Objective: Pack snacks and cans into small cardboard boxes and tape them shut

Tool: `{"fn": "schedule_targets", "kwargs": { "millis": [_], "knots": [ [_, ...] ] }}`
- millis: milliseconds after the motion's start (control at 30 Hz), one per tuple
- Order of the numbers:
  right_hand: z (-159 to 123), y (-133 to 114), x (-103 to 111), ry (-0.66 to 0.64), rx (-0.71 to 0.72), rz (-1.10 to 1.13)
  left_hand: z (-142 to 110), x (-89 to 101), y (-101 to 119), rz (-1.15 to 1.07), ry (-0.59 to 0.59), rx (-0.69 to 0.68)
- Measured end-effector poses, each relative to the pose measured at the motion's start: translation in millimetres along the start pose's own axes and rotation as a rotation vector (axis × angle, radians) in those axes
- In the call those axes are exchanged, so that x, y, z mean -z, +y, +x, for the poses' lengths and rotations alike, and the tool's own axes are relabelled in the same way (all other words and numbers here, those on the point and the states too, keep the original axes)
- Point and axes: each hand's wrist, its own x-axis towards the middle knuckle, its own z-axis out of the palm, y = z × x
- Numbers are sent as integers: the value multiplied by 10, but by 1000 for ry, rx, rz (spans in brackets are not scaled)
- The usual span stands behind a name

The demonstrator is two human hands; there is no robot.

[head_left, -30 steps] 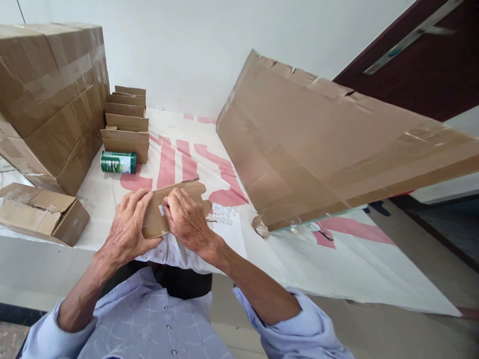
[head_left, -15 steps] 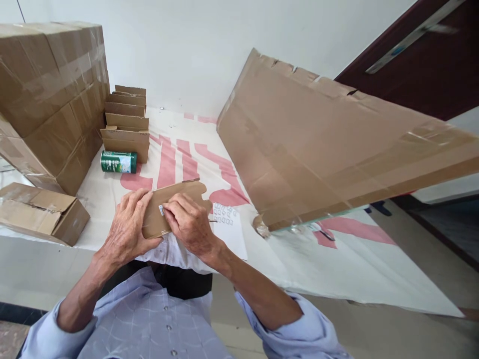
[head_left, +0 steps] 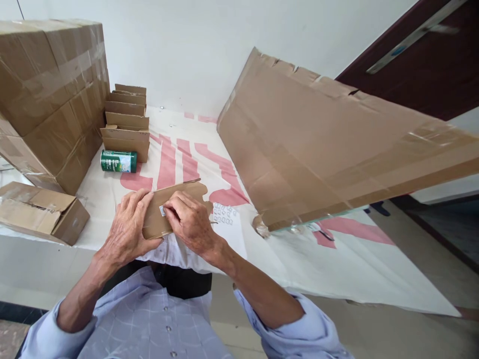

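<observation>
A small brown cardboard box [head_left: 154,222] with a wavy-cut flap lies flat at the table's front edge. My left hand [head_left: 125,224] is closed around its left end, fingers over the far side and thumb along the near side. Curled in a pinch, my right hand [head_left: 192,222] rests on top of the box, its fingertips against a small white sticker [head_left: 162,210] with a blue border. Part of the sticker and the right end of the box are hidden under that hand. Beside the box, a white paper sheet [head_left: 232,237] bears rows of small stickers or printed marks.
Large taped cartons [head_left: 56,99] are stacked at the left, with a smaller carton [head_left: 45,212] in front. Several folded small boxes [head_left: 127,142] stand in a row behind a green can [head_left: 119,161] on its side. A big cardboard panel [head_left: 329,144] leans across the right.
My right fingers have shifted very slightly at the sticker. The left hand and the box stay in place.
</observation>
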Motion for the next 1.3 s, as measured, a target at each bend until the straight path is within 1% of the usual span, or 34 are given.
{"fn": "schedule_targets", "kwargs": {
  "millis": [267,433,600,900,1067,1300],
  "knots": [
    [-9,10,-7,-50,-68,15,11,-15,8,-16,7,-1],
    [-3,7,17,-59,-60,68,16,-12,0,-22,15,-8],
    [-12,12,62,-20,-62,133,14,-5,-5,-16,11,-3],
    [3,44,44,-43,5,14,14,12,19,-15,-2,2],
    [41,47,50,-89,24,-17,2,1,12,-39,-8,34],
    [62,57,29,-96,67,-143,-7,0,7,-5,-4,-7]
  ]
}}
